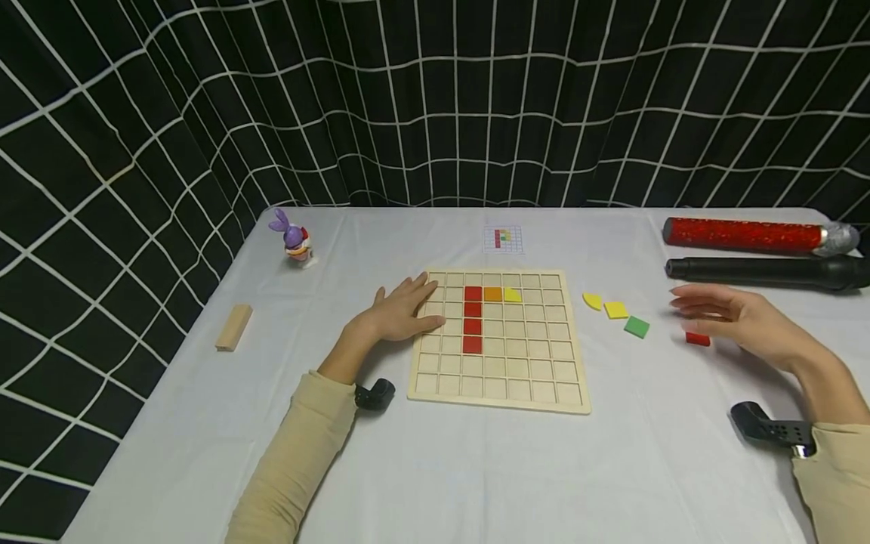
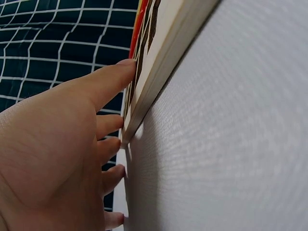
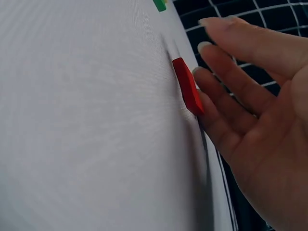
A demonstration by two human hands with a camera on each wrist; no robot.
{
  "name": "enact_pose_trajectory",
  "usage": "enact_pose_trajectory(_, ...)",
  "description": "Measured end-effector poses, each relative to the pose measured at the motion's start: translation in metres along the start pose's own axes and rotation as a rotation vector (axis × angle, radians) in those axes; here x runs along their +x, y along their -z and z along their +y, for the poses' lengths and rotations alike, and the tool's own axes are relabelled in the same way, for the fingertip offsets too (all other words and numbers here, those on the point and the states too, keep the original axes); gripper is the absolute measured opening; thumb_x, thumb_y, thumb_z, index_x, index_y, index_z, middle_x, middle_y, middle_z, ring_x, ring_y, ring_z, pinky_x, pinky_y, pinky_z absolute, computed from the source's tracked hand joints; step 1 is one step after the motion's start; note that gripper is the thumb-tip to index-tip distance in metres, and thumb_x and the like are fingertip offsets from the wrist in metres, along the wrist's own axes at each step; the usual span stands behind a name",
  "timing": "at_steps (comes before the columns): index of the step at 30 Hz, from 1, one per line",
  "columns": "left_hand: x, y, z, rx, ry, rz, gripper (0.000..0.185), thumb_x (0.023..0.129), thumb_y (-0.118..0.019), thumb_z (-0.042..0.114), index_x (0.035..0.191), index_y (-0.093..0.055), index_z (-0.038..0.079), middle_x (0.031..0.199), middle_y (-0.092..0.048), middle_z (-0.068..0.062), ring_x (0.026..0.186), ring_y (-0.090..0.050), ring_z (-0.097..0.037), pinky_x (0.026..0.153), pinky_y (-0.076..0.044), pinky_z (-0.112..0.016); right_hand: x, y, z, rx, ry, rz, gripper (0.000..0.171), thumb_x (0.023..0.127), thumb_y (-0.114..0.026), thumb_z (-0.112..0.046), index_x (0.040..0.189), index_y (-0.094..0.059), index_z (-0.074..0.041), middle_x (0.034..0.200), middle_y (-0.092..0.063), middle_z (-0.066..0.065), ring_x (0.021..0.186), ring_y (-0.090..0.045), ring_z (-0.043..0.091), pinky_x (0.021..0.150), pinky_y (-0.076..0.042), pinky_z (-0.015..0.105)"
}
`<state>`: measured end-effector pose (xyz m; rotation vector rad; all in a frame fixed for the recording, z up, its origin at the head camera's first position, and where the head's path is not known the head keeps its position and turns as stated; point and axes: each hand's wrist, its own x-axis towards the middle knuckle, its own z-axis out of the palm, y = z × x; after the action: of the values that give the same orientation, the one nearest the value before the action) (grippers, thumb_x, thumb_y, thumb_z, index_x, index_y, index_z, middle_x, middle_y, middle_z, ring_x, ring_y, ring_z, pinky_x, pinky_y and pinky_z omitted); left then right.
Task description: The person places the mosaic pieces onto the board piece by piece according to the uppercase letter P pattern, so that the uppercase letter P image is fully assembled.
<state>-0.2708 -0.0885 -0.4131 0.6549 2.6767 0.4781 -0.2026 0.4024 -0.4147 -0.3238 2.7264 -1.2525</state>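
My left hand (image 1: 394, 313) rests on the left side of a wooden grid board (image 1: 499, 404), thumb and fingertips on its edge. In the board, several red square tiles (image 1: 472, 326) form a column, with an orange tile (image 1: 492, 295) and a yellow tile (image 1: 513, 295) to the right of its top one. My right hand (image 1: 764, 325) hovers over the table at the right, fingers loosely bent and holding nothing. Just below its thumb lies a loose red tile (image 1: 698, 339); in the right wrist view this red tile (image 3: 186, 86) appears beside the fingertips.
Between board and right hand lie a yellow quarter-round piece (image 1: 592, 301), a yellow square (image 1: 616, 310) and a green square (image 1: 637, 327). A pattern card (image 1: 504, 249) sits behind the board. Red (image 1: 741, 235) and black (image 1: 754, 270) rods lie back right; a figurine (image 1: 295, 238) and wooden block (image 1: 234, 328) left.
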Motion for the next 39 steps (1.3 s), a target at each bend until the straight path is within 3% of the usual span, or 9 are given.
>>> enact_pose_trajectory(1,0.0001,0.0003,0.0001,0.0,-0.001,0.0,0.075,0.095,-0.046,0.054,0.154,-0.02,0.015,0.159,-0.006,-0.004,0.144,-0.005,-0.025,0.11,0.001,-0.059,0.0,-0.0002,0.0014,-0.002,0.034,-0.002,0.049,0.088,-0.069,-0.008,0.133,-0.052,-0.003,0.119,-0.061,-0.008,0.102,-0.056,-0.004,0.081,-0.045,0.012)
enact_pose_trajectory(5,0.0003,0.001,0.0005,0.002,-0.002,-0.004,0.075,0.095,-0.046,0.054,0.154,-0.02,0.015,0.159,-0.006,-0.005,0.144,-0.005,-0.025,0.11,0.001,-0.059,-0.0002,0.0013,0.0049,-0.051,0.09,-0.027,0.053,0.082,-0.073,0.0,0.131,-0.053,-0.001,0.117,-0.061,-0.009,0.099,-0.055,-0.007,0.077,-0.045,0.01)
enact_pose_trajectory(10,0.0004,0.001,0.0001,-0.002,0.004,-0.004,0.075,0.095,-0.046,0.054,0.154,-0.02,0.015,0.159,-0.006,-0.004,0.144,-0.004,-0.025,0.11,0.001,-0.058,0.0002,0.0039,0.0009,-0.166,0.04,-0.069,0.056,0.083,-0.071,0.0,0.135,-0.051,-0.004,0.124,-0.058,0.018,0.097,-0.05,-0.011,0.078,-0.042,0.008)
enact_pose_trajectory(12,0.0002,0.0009,-0.0001,-0.005,0.006,-0.003,0.075,0.095,-0.046,0.054,0.154,-0.02,0.016,0.159,-0.006,-0.004,0.144,-0.004,-0.024,0.11,0.001,-0.058,0.0002,0.0047,-0.0004,-0.189,0.03,-0.079,0.057,0.082,-0.071,0.001,0.135,-0.05,-0.003,0.124,-0.057,0.022,0.096,-0.049,-0.012,0.077,-0.043,0.009)
enact_pose_trajectory(23,0.0003,0.0002,-0.0003,-0.011,0.002,-0.002,0.075,0.095,-0.047,0.054,0.154,-0.02,0.016,0.159,-0.006,-0.003,0.144,-0.004,-0.024,0.11,0.001,-0.058,-0.0014,0.0073,0.0024,-0.205,0.0,-0.094,0.06,0.078,-0.071,0.009,0.133,-0.05,0.0,0.113,-0.059,0.017,0.089,-0.054,-0.001,0.075,-0.048,0.013)
enact_pose_trajectory(39,-0.0011,0.0007,0.0011,-0.014,0.003,0.002,0.076,0.094,-0.046,0.056,0.153,-0.021,0.014,0.159,-0.007,-0.004,0.144,-0.005,-0.024,0.11,0.001,-0.057,0.0005,0.0097,0.0023,-0.271,-0.064,-0.112,0.056,0.08,-0.075,-0.006,0.131,-0.053,-0.002,0.097,-0.057,0.008,0.08,-0.052,0.015,0.068,-0.047,0.021)
